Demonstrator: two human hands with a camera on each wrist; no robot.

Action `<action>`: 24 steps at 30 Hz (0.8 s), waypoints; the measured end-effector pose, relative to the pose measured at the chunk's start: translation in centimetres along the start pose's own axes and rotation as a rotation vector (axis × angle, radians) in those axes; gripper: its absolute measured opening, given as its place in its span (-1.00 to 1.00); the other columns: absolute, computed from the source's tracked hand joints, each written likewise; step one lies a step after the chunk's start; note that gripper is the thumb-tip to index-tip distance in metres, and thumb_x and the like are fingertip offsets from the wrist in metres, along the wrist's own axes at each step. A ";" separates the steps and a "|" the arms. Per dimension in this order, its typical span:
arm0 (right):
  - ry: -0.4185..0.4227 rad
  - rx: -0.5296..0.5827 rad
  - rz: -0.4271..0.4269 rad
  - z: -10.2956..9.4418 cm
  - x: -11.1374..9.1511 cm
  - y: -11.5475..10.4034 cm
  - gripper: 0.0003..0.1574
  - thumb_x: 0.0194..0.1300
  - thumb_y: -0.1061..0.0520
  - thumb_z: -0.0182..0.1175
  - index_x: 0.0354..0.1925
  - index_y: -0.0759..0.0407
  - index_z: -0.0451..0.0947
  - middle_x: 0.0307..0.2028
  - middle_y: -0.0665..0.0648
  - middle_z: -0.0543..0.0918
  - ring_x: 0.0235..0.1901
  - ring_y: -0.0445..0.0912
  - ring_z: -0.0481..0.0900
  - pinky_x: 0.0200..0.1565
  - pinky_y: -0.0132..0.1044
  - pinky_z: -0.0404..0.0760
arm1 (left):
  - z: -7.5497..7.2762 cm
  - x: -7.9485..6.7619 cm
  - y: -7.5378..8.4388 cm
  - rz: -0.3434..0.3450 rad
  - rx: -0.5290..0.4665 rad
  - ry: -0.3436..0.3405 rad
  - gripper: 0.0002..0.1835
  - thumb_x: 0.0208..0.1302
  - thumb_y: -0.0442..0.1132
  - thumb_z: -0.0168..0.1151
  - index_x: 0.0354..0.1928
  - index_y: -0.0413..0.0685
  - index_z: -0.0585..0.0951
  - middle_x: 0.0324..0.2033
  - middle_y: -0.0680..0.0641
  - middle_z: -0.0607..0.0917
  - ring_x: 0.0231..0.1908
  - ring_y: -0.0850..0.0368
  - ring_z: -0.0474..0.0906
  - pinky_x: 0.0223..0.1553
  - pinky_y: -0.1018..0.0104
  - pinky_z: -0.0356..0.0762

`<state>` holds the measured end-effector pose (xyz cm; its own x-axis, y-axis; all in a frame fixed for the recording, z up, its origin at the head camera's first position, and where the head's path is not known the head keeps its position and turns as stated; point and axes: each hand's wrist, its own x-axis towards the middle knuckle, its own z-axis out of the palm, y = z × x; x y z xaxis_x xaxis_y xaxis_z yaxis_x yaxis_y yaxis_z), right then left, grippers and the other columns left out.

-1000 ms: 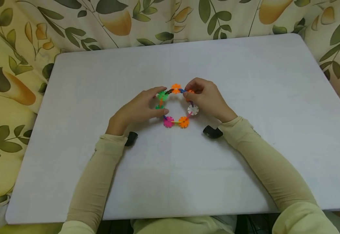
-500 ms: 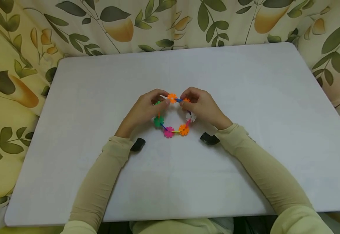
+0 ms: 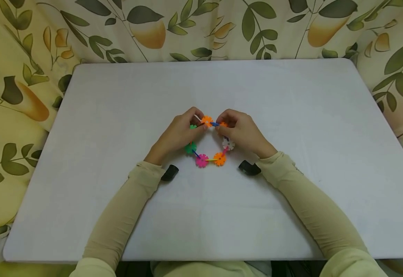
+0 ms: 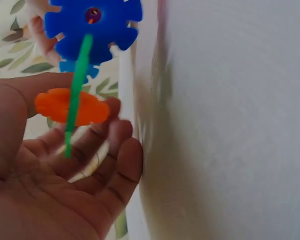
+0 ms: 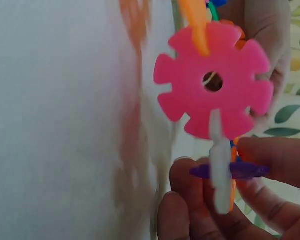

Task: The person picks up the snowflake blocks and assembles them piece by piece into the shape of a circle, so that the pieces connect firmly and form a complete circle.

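A ring of slotted flower-shaped plastic discs [image 3: 219, 159], linked edge to face in many colours, is held over the table in the head view. My left hand [image 3: 178, 132] pinches its upper left part, beside an orange disc [image 3: 206, 121]. At the upper right my right hand [image 3: 244, 130] grips the ring near a blue disc [image 3: 214, 124]. The left wrist view shows a blue disc [image 4: 115, 30], a green one edge-on [image 4: 80, 75] and an orange one [image 4: 85, 107] by the fingers. In the right wrist view, a pink disc [image 5: 185, 85] hangs above a white [image 5: 220, 175] and a purple disc [image 5: 252, 171].
A white table [image 3: 274, 219] lies under both arms. Black wrist devices [image 3: 170, 173] show by both cuffs. A leaf-patterned curtain [image 3: 201, 30] hangs along the far edge and at the sides.
My left hand has gone from spread fingers at the ring's left side to a pinch near its top, close to the right hand. The right hand keeps its grip. The head view has shifted.
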<state>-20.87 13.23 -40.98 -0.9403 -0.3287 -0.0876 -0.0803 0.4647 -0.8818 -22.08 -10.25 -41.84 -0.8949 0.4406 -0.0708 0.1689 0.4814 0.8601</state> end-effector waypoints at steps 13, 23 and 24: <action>0.129 -0.135 0.078 -1.7 0.2 1.2 -0.76 0.49 0.16 0.23 0.02 0.27 0.65 -0.18 0.24 0.70 -0.15 0.05 0.58 -0.11 -0.20 0.52 | -4.5 -0.9 -1.6 -0.027 -0.006 0.155 -0.53 0.64 -0.08 0.14 0.40 -0.17 0.51 0.19 -0.14 0.64 0.25 -0.05 0.49 0.30 0.02 0.46; 0.026 -0.140 0.056 -2.3 1.6 2.2 -0.60 0.63 0.12 0.13 0.26 0.26 0.64 0.15 0.26 0.71 0.11 0.14 0.59 0.20 0.05 0.54 | -6.8 -1.1 -4.2 -0.063 0.178 0.227 -0.43 0.63 -0.06 0.10 0.54 -0.14 0.44 0.38 -0.30 0.52 0.44 -0.33 0.20 0.43 -0.22 0.21; 0.012 -0.133 0.055 -2.3 1.7 2.4 -0.59 0.63 0.14 0.12 0.28 0.27 0.64 0.18 0.26 0.69 0.13 0.14 0.58 0.23 0.06 0.52 | -6.8 -1.1 -4.3 -0.063 0.195 0.227 -0.42 0.63 -0.06 0.11 0.55 -0.14 0.43 0.39 -0.30 0.51 0.45 -0.35 0.16 0.43 -0.23 0.18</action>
<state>-23.41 15.74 -42.17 -0.9485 -0.2899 -0.1280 -0.0707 0.5872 -0.8064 -24.61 -17.96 -42.08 -0.9719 0.2352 0.0130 0.1668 0.6481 0.7431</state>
